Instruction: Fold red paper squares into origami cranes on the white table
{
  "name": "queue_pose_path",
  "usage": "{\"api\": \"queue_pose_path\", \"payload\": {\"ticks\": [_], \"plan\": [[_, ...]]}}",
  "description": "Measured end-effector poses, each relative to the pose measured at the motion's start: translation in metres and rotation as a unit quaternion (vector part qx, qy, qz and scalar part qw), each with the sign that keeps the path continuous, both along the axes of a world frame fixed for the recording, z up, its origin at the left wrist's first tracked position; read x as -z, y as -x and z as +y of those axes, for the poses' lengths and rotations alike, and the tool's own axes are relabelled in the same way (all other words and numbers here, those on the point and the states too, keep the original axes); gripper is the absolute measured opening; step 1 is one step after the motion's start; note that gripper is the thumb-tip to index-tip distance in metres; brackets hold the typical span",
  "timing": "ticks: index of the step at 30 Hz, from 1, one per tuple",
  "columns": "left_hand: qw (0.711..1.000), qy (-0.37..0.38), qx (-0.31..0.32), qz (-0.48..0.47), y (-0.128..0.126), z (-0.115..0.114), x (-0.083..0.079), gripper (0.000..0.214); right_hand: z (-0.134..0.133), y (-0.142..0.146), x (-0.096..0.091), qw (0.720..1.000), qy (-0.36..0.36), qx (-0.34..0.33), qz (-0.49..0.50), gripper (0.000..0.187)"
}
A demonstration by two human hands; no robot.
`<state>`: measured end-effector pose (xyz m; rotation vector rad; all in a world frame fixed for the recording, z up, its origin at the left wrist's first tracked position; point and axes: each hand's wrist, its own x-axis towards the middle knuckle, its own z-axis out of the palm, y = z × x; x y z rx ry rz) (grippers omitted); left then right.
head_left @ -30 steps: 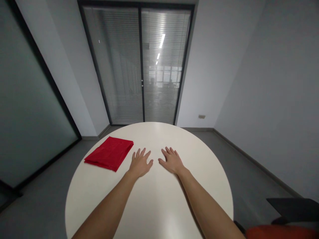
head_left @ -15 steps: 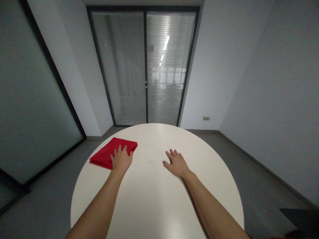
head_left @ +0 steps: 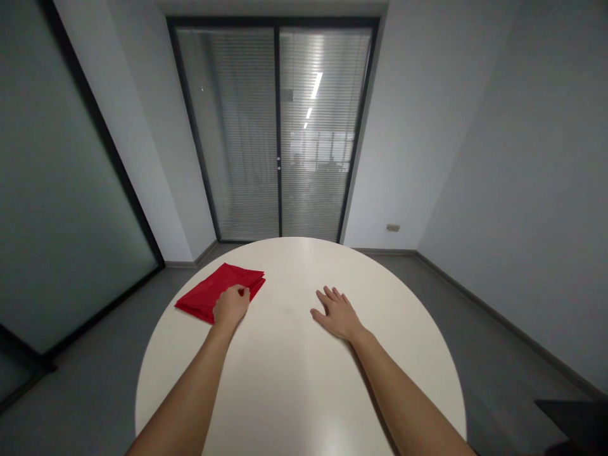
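Observation:
A folded red cloth (head_left: 202,296) lies in loose layers on the left part of the white round table (head_left: 285,392). My left hand (head_left: 232,305) is over its near right edge, fingers curled in and thumb meeting the index finger. A bit of red shows inside that pinch, so the hand grips the cloth's upper layer. Off to the right of the cloth, my right hand (head_left: 338,315) rests palm down on the tabletop with its fingers spread, holding nothing.
Beyond the table stands a dark-framed glass door (head_left: 278,133) with blinds. A frosted glass panel (head_left: 61,190) is at the left, plain walls at the right. A dark object (head_left: 577,421) shows at the lower right corner.
My left hand's fingers, spread flat on the cloth before, have curled into a pinch on it. The cloth has shifted slightly to the right. My right hand stays where it was.

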<state>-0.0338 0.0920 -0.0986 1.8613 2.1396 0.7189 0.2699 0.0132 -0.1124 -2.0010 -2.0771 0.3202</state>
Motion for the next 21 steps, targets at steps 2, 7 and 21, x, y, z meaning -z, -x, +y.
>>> {"api": "queue_pose_path", "payload": {"ticks": [2, 7, 21], "plan": [[1.000, 0.003, 0.008, -0.024, 0.004, 0.003, 0.002, 0.035, 0.000, 0.000, -0.001, 1.000, 0.000, -0.002, -0.001, 0.073], [0.997, 0.002, 0.033, -0.074, 0.012, 0.014, 0.010, 0.028, 0.000, 0.000, 0.000, 1.000, 0.000, -0.003, -0.002, 0.074], [0.990, -0.020, 0.084, -0.110, 0.021, 0.023, 0.022, 0.028, 0.003, -0.002, 0.003, 1.000, 0.006, -0.001, -0.012, 0.074]]}}
